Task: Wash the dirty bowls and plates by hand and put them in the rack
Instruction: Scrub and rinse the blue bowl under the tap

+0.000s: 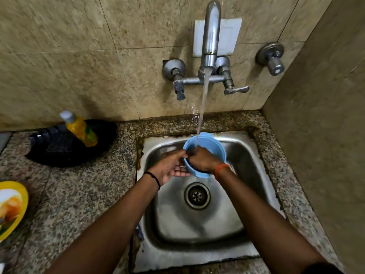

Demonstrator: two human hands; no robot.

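A blue bowl (205, 153) is held above the sink (246, 194), under the tap's (211, 32) running water. The left hand (171, 167) cups its outer wall, fingers (181, 172) grasping beneath. The right hand (203, 159) reaches over the rim, fingers curled inside the bowl, hidden. Both forearms stretch forward over the sink.

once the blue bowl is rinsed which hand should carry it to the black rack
Probably the left hand: it already cups the blue bowl from outside, and the black rack sits on the left counter. The right hand is inside the bowl.
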